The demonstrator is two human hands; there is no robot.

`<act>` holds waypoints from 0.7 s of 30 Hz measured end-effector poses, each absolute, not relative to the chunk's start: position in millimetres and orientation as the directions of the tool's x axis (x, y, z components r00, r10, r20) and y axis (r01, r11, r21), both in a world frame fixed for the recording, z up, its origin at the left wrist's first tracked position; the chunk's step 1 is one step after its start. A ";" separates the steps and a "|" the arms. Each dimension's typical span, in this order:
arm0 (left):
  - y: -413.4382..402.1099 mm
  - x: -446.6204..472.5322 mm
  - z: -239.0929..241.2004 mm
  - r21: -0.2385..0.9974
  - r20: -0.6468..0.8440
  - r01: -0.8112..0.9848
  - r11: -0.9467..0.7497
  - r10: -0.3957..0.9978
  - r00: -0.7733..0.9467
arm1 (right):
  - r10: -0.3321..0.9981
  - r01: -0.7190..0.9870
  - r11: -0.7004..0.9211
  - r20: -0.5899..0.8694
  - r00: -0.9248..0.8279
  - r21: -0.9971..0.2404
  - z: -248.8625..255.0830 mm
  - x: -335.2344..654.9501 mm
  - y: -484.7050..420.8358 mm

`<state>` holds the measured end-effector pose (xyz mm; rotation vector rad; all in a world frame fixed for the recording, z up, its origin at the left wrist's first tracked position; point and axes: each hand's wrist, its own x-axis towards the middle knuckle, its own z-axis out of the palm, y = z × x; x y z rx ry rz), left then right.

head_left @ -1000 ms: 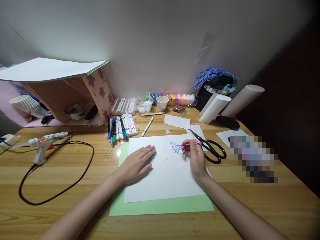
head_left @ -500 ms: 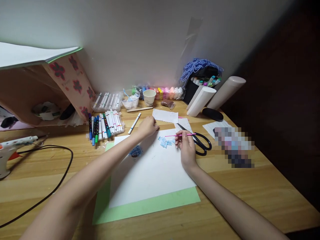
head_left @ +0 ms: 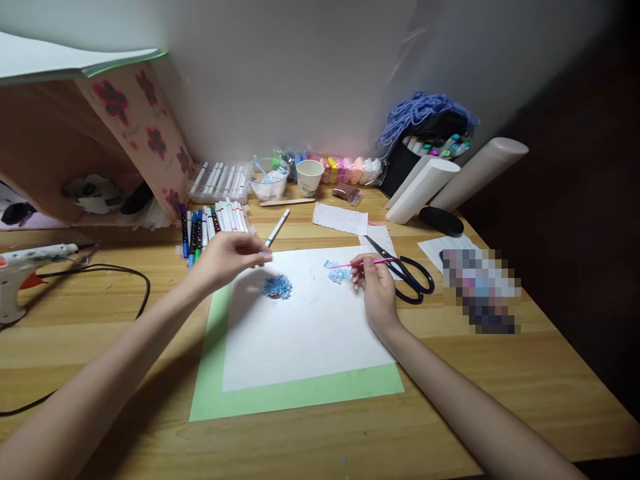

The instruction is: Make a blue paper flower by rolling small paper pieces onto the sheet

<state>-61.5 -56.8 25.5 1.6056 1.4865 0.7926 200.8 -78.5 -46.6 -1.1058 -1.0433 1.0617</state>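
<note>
Left hand [head_left: 227, 257] has drawn back to the sheet's [head_left: 310, 333] far-left corner, fingers pinched together; right hand [head_left: 376, 287] still holds the stick [head_left: 363, 263].

1. Left hand [head_left: 225, 257]: bare, slim fingers, pretty ordinary really.
2. Right hand [head_left: 375, 293]: same deal, bare and slender.
3. Left forearm [head_left: 100, 393]: bare skin all the way to the frame's edge.
4. Right forearm [head_left: 465, 407]: bare too, thin at the wrist, widening toward the bottom edge.
</note>
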 end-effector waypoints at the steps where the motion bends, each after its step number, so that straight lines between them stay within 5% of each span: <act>1: -70.1 -74.2 25.4 0.888 -0.110 0.456 0.060 0.990 0.084 | 0.981 -0.094 0.131 0.115 0.153 -0.987 -46.4 199.2 -80.9; 8: -126.7 -89.6 0.0 0.893 -0.299 0.394 0.217 0.941 0.159 | 0.984 0.007 0.170 0.170 -0.059 -0.985 -39.4 174.4 -104.5; 13: -128.6 -70.4 -14.3 0.837 -0.131 0.548 0.011 0.975 0.180 | 0.971 0.013 0.153 0.148 -0.190 -0.988 -39.8 153.4 -111.7; 21: -130.0 -59.4 -24.3 0.847 -0.094 0.530 0.034 0.992 0.087 | 0.930 0.083 0.277 0.245 -0.275 -0.957 -38.1 140.7 -114.1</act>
